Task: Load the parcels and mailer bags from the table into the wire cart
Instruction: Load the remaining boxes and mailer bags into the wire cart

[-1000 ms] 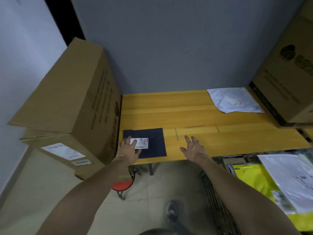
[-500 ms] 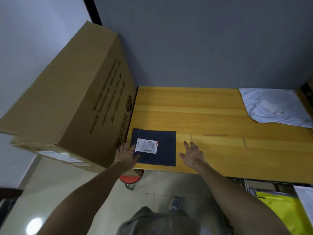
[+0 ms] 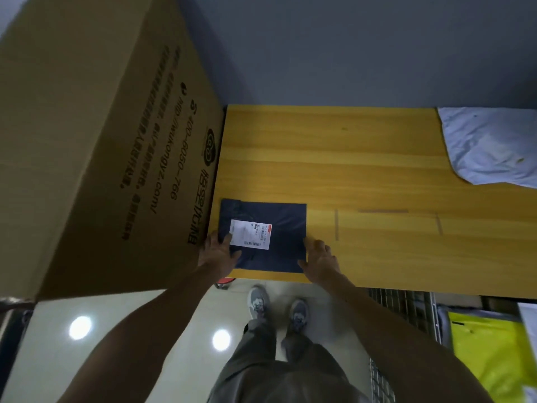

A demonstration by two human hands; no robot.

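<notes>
A tall cardboard box (image 3: 101,141) with printed lettering stands hard against the left end of the tabletop (image 3: 363,175), and it crowds the corner where the person is working. On that near left corner lies a dark navy mailer bag (image 3: 263,235), flat, with a white shipping label (image 3: 250,234) on its left half.

The left hand (image 3: 219,253) rests on the bag's near left part, fingers spread and fairly straight, one fingertip touching the label's edge and the box wall just beside the knuckles. The right hand (image 3: 319,258) lies against the bag's right edge with fingers extended, gripping nothing; it is a little blurred, so I cannot tell whether a fingertip has slipped under the edge.

Well apart, at the far right, a pale crumpled mailer bag (image 3: 491,146) lies on the wood, cut off by the frame. The wire cart (image 3: 404,306) stands at the near right, partly under the tabletop's edge, with a yellow bag (image 3: 494,362) inside, only partly visible. A sliver of red stool (image 3: 225,282) shows beneath the near edge, the rest hidden. The label's print is too small to read.
</notes>
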